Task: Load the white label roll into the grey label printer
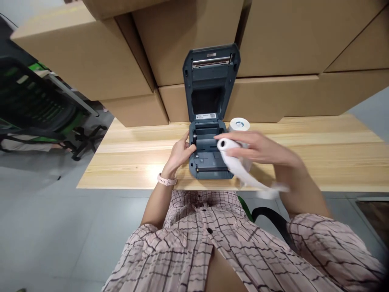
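A dark grey label printer [207,160] stands on the wooden table [319,158] with its lid [210,79] swung up and the roll bay exposed. My left hand [180,153] rests against the printer's left side, fingers curled on its edge. My right hand [258,147] hovers over the printer's right side, closed around a small white paper roll [226,144]. A loose white strip [253,178] trails from that roll down toward the table's front edge. A second, fuller white roll [239,124] stands on the table just right of the printer.
Large cardboard boxes [273,44] are stacked along the back of the table, right behind the printer. A black and green office chair [36,105] stands on the grey floor to the left. Another chair's black back [273,221] shows by my right elbow.
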Motion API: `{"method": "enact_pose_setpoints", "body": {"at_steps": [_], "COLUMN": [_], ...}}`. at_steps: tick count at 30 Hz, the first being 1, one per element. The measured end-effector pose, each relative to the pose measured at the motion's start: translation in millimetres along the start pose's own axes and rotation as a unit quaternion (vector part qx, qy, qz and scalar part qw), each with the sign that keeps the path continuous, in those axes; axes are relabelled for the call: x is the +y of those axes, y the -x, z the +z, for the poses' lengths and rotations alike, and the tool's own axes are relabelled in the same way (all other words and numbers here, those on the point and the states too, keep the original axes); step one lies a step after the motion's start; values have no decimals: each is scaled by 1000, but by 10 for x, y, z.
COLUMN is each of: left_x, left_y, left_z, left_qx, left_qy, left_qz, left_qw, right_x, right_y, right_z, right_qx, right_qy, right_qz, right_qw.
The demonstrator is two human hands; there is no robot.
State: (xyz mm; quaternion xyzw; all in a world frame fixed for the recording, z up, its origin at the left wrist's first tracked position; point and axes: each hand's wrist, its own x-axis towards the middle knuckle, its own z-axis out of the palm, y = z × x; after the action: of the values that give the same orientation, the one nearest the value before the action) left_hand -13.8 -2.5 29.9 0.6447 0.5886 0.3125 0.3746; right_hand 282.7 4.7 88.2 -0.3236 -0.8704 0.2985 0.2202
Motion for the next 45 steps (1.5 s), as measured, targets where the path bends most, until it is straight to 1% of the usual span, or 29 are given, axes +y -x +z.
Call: {"method": "enact_pose_setpoints", "body": {"at_steps": [1, 3, 5, 7, 10, 12, 15, 19, 24, 31, 35, 38, 40, 42, 44, 45], "left_x": [4, 13, 21, 22, 12, 3, -2, 11, 21, -10, -12, 4, 15, 21, 17, 11], "left_y": [6, 16, 21, 22, 16, 13, 11, 17, 36, 48, 42, 66, 122, 223, 363, 442], "left_z": [10, 26, 35, 39, 42, 46, 49, 45, 45, 54, 53, 47, 55, 87, 150, 192], "left_qx": [7, 16, 19, 18, 20, 20, 18, 17, 20, 20, 20, 27, 44, 73, 88, 83], "left_qy": [3, -1, -8, -12, -3, 6, 13, 12, 21, 18, 17, 6, -10, -11, 22, 48], "left_qz": [-2, -6, -8, -9, -7, -3, -2, -7, -6, -10, -11, -16, -22, -21, -4, 7], "left_qw": [1000, 1000, 1000, 1000, 1000, 1000, 1000, 1000, 1000, 1000, 1000, 999, 999, 997, 996, 995], "right_x": [-67, -106, -62, -6, 14, -19, -100, -223, -372, -408, -406, -406, -406, -412, -423, -426], "right_y": [-150, -380, -491, -502, -427, -360, -234, 0, 239, 283, 282, 280, 284, 303, 338, 353], "right_z": [126, 371, 545, 624, 640, 648, 711, 834, 930, 1007, 1010, 1016, 1036, 1054, 1033, 993], "right_qx": [0, -5, -20, -25, -7, 25, 73, 58, 70, 84, 93, 94, 95, 96, 93, 85], "right_qy": [56, 141, 182, 186, 159, 152, 171, 185, 209, 221, 227, 222, 219, 214, 198, 181], "right_qz": [-9, -9, -4, -9, -28, -40, -57, -90, -80, -68, -79, -74, -66, -59, -54, -59], "right_qw": [998, 990, 983, 982, 987, 987, 981, 977, 972, 969, 966, 968, 969, 970, 974, 978]}}
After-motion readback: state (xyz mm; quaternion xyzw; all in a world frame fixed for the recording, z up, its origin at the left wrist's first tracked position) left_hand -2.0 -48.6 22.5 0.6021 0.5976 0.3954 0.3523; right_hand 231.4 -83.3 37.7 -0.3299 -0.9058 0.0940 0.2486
